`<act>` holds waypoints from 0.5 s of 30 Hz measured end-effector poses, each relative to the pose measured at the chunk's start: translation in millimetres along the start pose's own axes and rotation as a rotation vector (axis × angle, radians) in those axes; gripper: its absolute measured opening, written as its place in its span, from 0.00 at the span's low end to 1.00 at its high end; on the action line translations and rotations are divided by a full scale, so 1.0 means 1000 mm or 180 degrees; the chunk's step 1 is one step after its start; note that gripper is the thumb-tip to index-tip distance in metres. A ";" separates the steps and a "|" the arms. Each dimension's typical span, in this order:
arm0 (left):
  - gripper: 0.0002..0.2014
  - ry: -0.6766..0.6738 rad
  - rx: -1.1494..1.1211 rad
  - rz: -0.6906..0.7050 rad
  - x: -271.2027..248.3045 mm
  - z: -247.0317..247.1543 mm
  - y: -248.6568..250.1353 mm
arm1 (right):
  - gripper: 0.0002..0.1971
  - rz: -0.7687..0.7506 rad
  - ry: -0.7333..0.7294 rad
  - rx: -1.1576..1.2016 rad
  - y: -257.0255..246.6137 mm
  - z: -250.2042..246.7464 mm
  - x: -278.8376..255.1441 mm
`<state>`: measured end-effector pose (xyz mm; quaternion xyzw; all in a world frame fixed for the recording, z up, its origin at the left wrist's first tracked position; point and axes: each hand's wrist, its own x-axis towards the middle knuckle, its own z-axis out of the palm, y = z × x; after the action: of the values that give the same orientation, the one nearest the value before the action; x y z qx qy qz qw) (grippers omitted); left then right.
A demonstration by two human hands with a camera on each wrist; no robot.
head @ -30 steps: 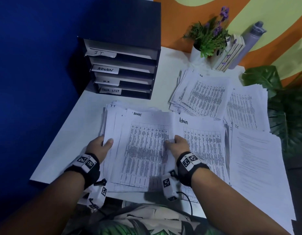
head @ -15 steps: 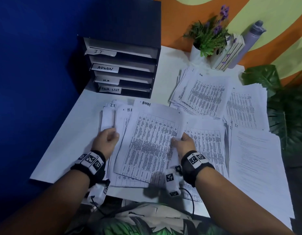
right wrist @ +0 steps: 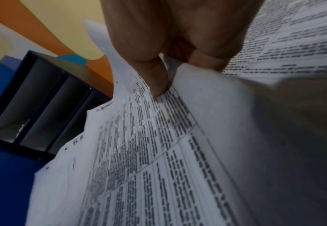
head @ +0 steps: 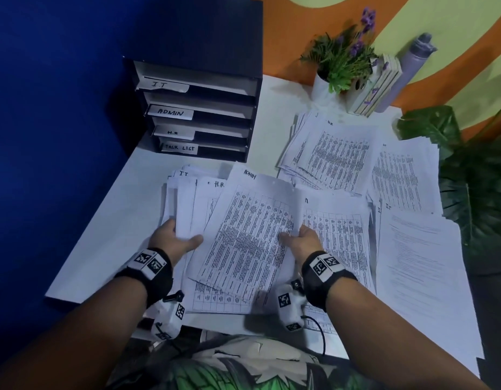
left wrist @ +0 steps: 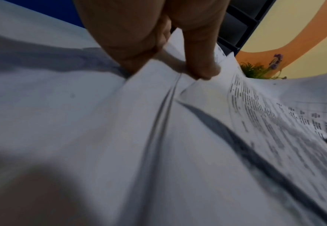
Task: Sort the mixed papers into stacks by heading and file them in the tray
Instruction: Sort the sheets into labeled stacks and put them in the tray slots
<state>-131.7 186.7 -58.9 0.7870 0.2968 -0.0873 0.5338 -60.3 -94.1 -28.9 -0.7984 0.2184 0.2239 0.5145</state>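
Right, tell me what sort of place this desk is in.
Most likely an office or admin workspace. A black filing tray has slots labelled IT, ADMIN, H.R and TASK LIST, stacks of printed papers cover the white table, and a potted plant stands by the painted wall.

Tray (head: 252, 88) labels, top down: "IT", "ADMIN", "H.R", "TASK LIST"; sheets (head: 245, 240) headed "IT", "H.R", "ADMIN"
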 end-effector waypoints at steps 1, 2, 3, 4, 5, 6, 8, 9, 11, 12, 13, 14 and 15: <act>0.21 0.0054 0.0065 0.0030 0.001 -0.001 -0.001 | 0.09 -0.0040 0.0051 -0.0052 0.001 -0.001 0.001; 0.21 0.0059 0.0095 0.0036 0.001 -0.002 -0.002 | 0.08 -0.0089 0.0126 -0.0084 0.003 -0.001 0.002; 0.20 0.0093 0.0053 0.0082 0.002 -0.003 -0.003 | 0.09 -0.0118 0.0200 -0.0103 0.005 -0.002 0.002; 0.20 0.0132 0.0049 0.0088 0.002 -0.003 -0.003 | 0.09 -0.0148 0.0268 -0.0098 0.007 -0.004 0.003; 0.21 0.0209 0.0049 0.0106 0.004 -0.003 -0.006 | 0.09 -0.0151 0.0319 -0.0089 0.008 -0.006 0.003; 0.24 0.0290 0.0063 0.0099 0.003 -0.004 -0.006 | 0.10 -0.0147 0.0358 -0.0119 0.009 -0.009 0.004; 0.31 0.0425 -0.0015 0.0153 0.004 -0.004 -0.008 | 0.11 -0.0117 0.0378 -0.0155 0.010 -0.013 0.005; 0.35 0.0449 -0.0101 0.0206 0.003 -0.005 -0.008 | 0.11 -0.0098 0.0357 -0.0117 0.011 -0.015 0.005; 0.39 0.0471 -0.0270 0.0372 -0.001 -0.005 -0.006 | 0.07 -0.0042 0.0280 0.0085 0.012 -0.014 0.006; 0.38 0.0488 -0.0307 0.0448 -0.004 -0.004 -0.004 | 0.05 -0.0014 0.0238 0.0194 0.012 -0.013 0.005; 0.34 0.0507 -0.0311 0.0493 -0.006 -0.002 -0.002 | 0.07 0.0009 0.0209 0.0258 0.013 -0.011 0.006; 0.26 0.0497 -0.0253 0.0505 -0.008 -0.001 0.003 | 0.08 0.0009 0.0185 0.0306 0.013 -0.008 0.006; 0.18 0.0428 -0.0199 0.0405 -0.009 0.000 0.006 | 0.08 -0.0010 0.0186 0.0339 0.012 -0.005 0.005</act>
<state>-135.4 181.5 -49.9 0.7913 0.2839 0.0091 0.5415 -62.1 -104.3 -38.9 -0.7764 0.2436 0.1878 0.5500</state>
